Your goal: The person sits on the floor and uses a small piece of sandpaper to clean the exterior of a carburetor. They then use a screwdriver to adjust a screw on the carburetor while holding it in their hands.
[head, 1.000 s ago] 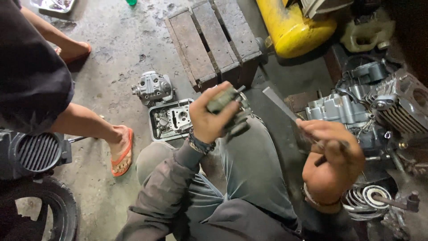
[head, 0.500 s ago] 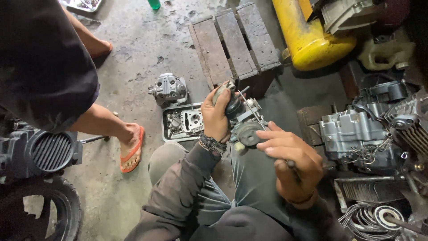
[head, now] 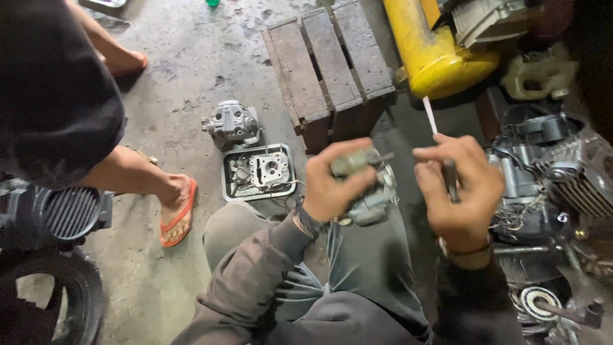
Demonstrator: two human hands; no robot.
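Note:
My left hand (head: 332, 182) grips a small grey metal engine part, a carburetor-like piece (head: 370, 191), held above my lap. Just to its right, my right hand (head: 460, 191) is closed around a thin tool (head: 449, 176) with a dark handle; a thin white rod (head: 430, 114) sticks up past the fingers. The two hands are close together, nearly touching at the part. I sit with grey trousers and a grey-brown sleeve below the hands.
On the concrete floor lie a metal tray (head: 258, 173) with engine parts and a grey cylinder head (head: 232, 122). A wooden stool (head: 332, 61), a yellow tank (head: 434, 51) and an engine block (head: 549, 179) stand around. Another person's foot in an orange sandal (head: 177, 214) is left.
My right hand has risen from the engine side to beside the part, with the white rod now pointing up. The view has shifted slightly left and down.

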